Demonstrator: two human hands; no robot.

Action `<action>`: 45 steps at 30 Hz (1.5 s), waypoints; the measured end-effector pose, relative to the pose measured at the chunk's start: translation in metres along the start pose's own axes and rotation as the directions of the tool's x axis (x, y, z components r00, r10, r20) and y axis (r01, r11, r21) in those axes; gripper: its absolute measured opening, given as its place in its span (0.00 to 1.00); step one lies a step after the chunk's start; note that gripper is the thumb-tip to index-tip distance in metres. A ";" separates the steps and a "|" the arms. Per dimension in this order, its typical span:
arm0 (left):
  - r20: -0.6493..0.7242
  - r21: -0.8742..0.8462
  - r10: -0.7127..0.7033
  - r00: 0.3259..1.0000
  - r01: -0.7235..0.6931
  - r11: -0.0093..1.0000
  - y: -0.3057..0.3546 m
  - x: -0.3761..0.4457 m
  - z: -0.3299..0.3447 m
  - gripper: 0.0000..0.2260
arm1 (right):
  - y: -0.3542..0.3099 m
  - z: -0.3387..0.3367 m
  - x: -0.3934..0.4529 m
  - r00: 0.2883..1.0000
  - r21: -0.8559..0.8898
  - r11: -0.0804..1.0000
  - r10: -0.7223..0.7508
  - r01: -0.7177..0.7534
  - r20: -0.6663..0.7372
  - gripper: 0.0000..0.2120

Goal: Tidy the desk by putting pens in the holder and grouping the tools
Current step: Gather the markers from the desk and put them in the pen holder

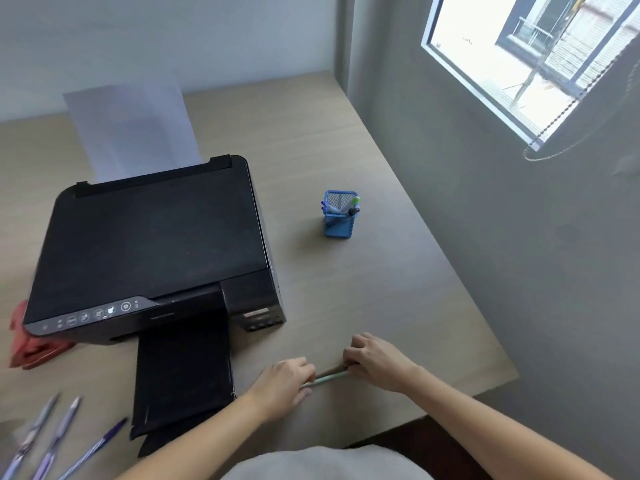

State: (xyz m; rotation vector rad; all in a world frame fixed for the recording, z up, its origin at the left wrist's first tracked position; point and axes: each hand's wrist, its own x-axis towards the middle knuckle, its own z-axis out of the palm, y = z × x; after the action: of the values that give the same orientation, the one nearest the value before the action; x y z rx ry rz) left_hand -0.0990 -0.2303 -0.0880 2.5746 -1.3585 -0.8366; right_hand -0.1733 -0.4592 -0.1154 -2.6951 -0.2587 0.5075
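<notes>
while a black printer (152, 251) fills the left half of the wooden desk (346, 289), with white paper (131, 129) standing in its rear feed and its black output tray (183, 368) extended toward the person, the right side of the desk is mostly open. a blue mesh pen holder (338, 214) stands well beyond the hands, near the wall-side edge, with several pens (341, 206) already upright in it. nothing lies between the hands and the holder. a red cloth (33, 344) shows from under the printer's left front corner. three more pens (57, 441), blurred, lie at the lower left, on the far side of the output tray from the hands. a window (533, 60) is set in the grey wall on the right.

both forearms reach forward from the bottom edge and meet just right of the tray. the left hand (282, 384) is palm down, fingers curled around one end of a pale green pen (327, 377). the right hand (377, 362) is also knuckles up, fingers closed on the other end. the pen spans the short gap between the hands, low over the desk; i cannot tell whether it touches the surface.
</notes>
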 end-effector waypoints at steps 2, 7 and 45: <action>-0.012 0.124 0.001 1.000 0.001 0.992 0.008 0.000 0.006 0.11 | 0.000 0.002 -0.001 0.999 -0.018 1.000 0.023 -0.024 -0.037 0.09; 0.043 0.243 -0.101 0.994 0.087 0.966 0.012 0.015 0.019 0.21 | 0.000 0.005 -0.004 0.994 -0.025 0.993 0.113 -0.113 -0.003 0.12; -0.434 -0.377 -0.375 0.819 0.213 0.902 -0.040 0.184 -0.265 0.15 | 0.061 -0.246 0.162 0.724 0.261 0.916 0.402 -0.306 -0.560 0.11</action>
State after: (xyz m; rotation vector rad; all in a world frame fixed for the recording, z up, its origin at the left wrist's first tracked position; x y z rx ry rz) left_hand 0.1494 -0.3920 0.0446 2.5213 -0.6256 -0.3280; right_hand 0.0766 -0.5577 0.0213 -2.5919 0.4728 -0.2579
